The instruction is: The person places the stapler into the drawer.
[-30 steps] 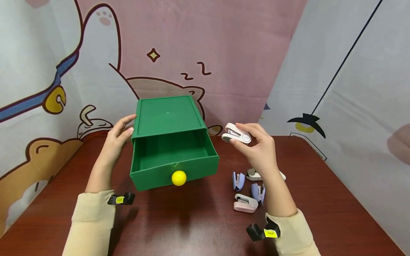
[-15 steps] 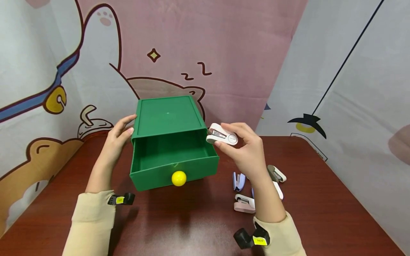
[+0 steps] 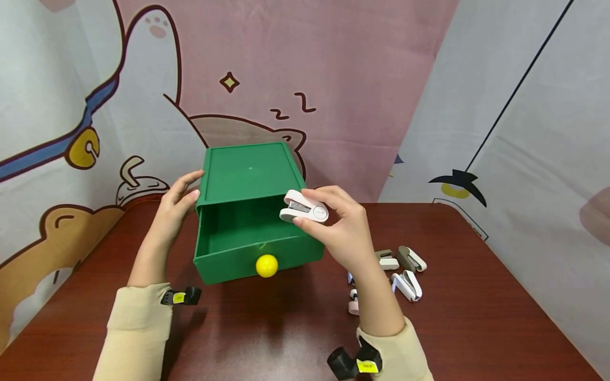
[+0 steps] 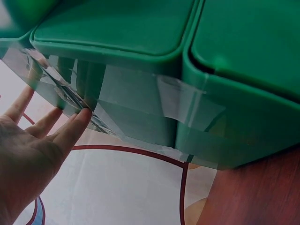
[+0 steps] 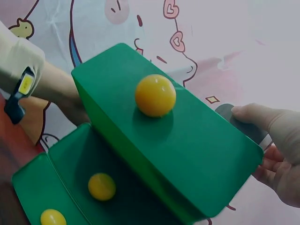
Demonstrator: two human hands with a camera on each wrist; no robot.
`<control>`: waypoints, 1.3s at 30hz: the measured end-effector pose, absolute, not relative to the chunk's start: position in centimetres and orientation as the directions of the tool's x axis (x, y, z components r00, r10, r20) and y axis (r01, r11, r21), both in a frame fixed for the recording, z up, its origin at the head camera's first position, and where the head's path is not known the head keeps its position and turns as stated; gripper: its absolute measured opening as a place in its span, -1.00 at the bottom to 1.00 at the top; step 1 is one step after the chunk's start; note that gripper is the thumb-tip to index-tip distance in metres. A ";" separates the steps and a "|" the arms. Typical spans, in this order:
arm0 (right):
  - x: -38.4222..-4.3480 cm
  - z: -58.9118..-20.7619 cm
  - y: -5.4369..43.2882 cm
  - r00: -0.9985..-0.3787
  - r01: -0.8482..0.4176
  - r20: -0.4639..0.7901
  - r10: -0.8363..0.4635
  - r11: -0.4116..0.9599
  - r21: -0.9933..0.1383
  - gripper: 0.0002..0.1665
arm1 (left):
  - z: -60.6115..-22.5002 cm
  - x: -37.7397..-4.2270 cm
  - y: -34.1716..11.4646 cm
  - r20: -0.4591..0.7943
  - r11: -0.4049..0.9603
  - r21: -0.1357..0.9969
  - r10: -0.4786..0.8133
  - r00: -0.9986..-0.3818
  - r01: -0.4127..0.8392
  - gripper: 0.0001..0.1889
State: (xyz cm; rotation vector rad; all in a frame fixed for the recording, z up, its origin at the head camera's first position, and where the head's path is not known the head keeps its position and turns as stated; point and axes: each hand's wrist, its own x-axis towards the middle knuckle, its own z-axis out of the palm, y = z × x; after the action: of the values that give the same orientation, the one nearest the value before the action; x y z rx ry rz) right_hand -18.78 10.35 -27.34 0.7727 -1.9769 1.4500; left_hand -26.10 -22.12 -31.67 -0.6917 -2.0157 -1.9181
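A pink and white mini stapler (image 3: 312, 210) is pinched between the thumb and fingers of my right hand (image 3: 343, 227). It overlaps the right side of the pulled-out top drawer (image 3: 229, 267) of a green drawer cabinet (image 3: 250, 172). A round yellow knob (image 3: 267, 265) sits on the drawer front. In the right wrist view the stapler's dark grey underside (image 5: 246, 125) shows past the drawer's corner. My left hand (image 3: 176, 203) rests against the cabinet's left side. Its extended fingertips touch the clear-taped wall (image 4: 136, 103) in the left wrist view.
On the brown table (image 3: 476, 317), right of the cabinet, lie several mini staplers: a grey-and-white one (image 3: 411, 259), a white one (image 3: 407, 286), and a pink one (image 3: 353, 307) partly behind my right forearm. Closed lower drawers with yellow knobs (image 5: 101, 186) show in the right wrist view.
My right hand has carried the stapler leftward and slightly down, from right of the cabinet to the open drawer. The left hand and cabinet have stayed put.
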 end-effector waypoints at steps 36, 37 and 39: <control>-18.3 -26.9 9.7 -0.899 -0.434 0.422 -0.120 0.383 -0.815 -0.55 | -31.7 -26.2 -22.1 0.494 0.031 0.864 0.146 -0.857 0.503 -0.53; -18.3 -26.9 9.7 -0.899 -0.434 0.421 -0.122 0.385 -0.815 -0.55 | -31.7 -26.2 -22.1 0.495 0.028 0.864 0.147 -0.857 0.503 -0.53; -18.3 -27.0 9.7 -0.893 -0.446 0.430 -0.129 0.373 -0.814 -0.55 | -31.7 -26.1 -22.1 0.498 0.027 0.862 0.147 -0.855 0.506 -0.53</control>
State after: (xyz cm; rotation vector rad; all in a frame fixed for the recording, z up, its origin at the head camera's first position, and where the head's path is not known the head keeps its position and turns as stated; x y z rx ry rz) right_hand -18.31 9.68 -27.01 0.5067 -2.3432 1.5271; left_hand -26.14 -22.12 -31.72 -0.6723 -2.0366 -1.9035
